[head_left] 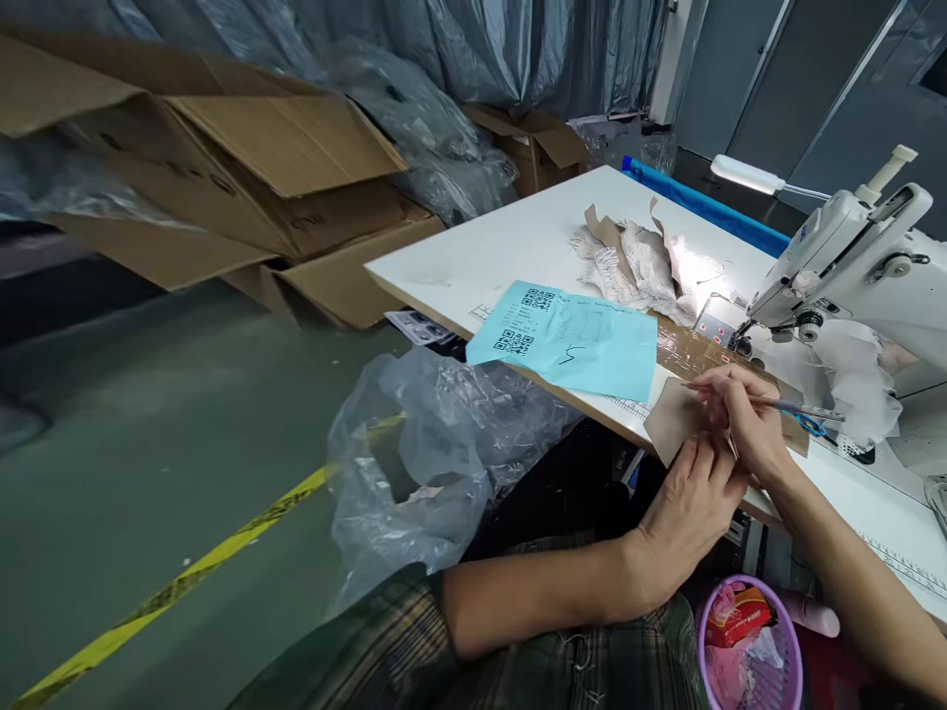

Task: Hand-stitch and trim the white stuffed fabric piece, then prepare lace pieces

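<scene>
At the front edge of the white table, my left hand [692, 503] rests with its fingers spread flat on a small beige piece [672, 419]. My right hand [740, 414] is just above and beside it, its fingers closed round a thin pencil-like tool [776, 403] whose tip points left over the beige piece. A light blue printed sheet [584, 340] with QR codes lies to the left of both hands. Scissors with blue handles [806, 422] are partly visible right of my right hand.
The white sewing machine [836, 266] and its lamp [747, 175] stand at the right. Cloth scraps [636, 258] lie farther back on the table [473, 251]. Clear plastic bags [444, 444] hang at its left edge, cardboard boxes [244, 187] beyond. A purple basket [791, 656] stands below.
</scene>
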`<state>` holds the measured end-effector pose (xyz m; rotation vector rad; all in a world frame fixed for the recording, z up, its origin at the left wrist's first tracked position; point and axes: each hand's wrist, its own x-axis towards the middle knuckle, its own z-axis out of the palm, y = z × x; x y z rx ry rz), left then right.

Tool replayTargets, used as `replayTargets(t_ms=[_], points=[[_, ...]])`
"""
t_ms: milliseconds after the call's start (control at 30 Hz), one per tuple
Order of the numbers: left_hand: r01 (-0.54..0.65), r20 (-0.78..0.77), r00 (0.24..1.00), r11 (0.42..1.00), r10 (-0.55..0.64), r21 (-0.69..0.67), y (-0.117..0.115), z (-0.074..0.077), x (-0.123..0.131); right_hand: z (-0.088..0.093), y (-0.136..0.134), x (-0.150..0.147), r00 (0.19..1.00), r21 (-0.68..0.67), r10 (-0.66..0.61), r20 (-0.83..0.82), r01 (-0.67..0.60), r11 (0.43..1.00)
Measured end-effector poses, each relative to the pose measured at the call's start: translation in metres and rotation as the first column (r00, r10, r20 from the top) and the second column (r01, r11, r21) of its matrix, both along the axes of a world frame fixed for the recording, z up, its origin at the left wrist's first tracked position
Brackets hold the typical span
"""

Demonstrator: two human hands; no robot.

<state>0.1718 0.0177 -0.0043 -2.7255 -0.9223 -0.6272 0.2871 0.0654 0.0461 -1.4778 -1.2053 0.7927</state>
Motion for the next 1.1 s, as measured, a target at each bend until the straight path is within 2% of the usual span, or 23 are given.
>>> replayTargets(t_ms=[67, 133, 200, 267, 400, 567, 700, 833, 933, 1033, 1100], points=[[0.115, 0.047, 0.992, 0.993, -0.113, -0.023, 0.007, 0.003, -0.009, -0.009, 0.005, 0.002, 0.999, -0.019, -0.027, 0.018, 0.028, 0.999], [0.267, 0.121, 0.959, 0.961, -0.257, -0.070, 0.017, 0.007, -0.022, -0.015, 0.005, 0.007, 0.996, 0.024, -0.066, 0.064, 0.064, 0.998], [0.315, 0.207, 0.934, 0.944, -0.290, -0.101, 0.029, 0.009, -0.036, -0.017, 0.003, 0.011, 0.991, 0.076, -0.057, 0.124, 0.047, 0.996], [0.258, 0.237, 0.945, 0.959, -0.226, -0.114, 0.039, 0.009, -0.046, -0.017, 0.000, 0.012, 0.984, 0.094, -0.042, 0.171, 0.027, 0.995], [0.195, 0.131, 0.974, 0.977, -0.183, -0.087, 0.045, 0.003, -0.050, -0.015, -0.003, 0.007, 0.953, 0.114, 0.002, 0.304, -0.039, 0.993], [0.145, 0.112, 0.984, 0.988, -0.139, -0.046, 0.042, 0.000, -0.044, -0.015, -0.005, 0.004, 0.911, 0.185, -0.110, 0.398, 0.038, 0.982], [0.140, 0.128, 0.983, 0.989, -0.133, -0.050, 0.041, 0.001, -0.044, -0.015, -0.009, 0.005, 0.924, 0.147, -0.057, 0.377, 0.001, 0.989], [0.135, 0.127, 0.984, 0.989, -0.128, -0.053, 0.041, 0.001, -0.045, -0.017, -0.009, 0.005, 0.912, 0.202, -0.194, 0.361, 0.126, 0.971], [0.131, 0.108, 0.986, 0.989, -0.124, -0.066, 0.041, 0.002, -0.044, -0.017, -0.008, 0.006, 0.899, 0.178, -0.168, 0.405, 0.103, 0.979], [0.128, 0.105, 0.987, 0.989, -0.120, -0.072, 0.040, 0.001, -0.043, -0.016, -0.008, 0.007, 0.915, 0.163, -0.162, 0.371, 0.108, 0.981], [0.116, 0.100, 0.989, 0.991, -0.110, -0.063, 0.040, 0.000, -0.043, -0.015, -0.008, 0.007, 0.929, 0.136, -0.091, 0.358, 0.044, 0.990]])
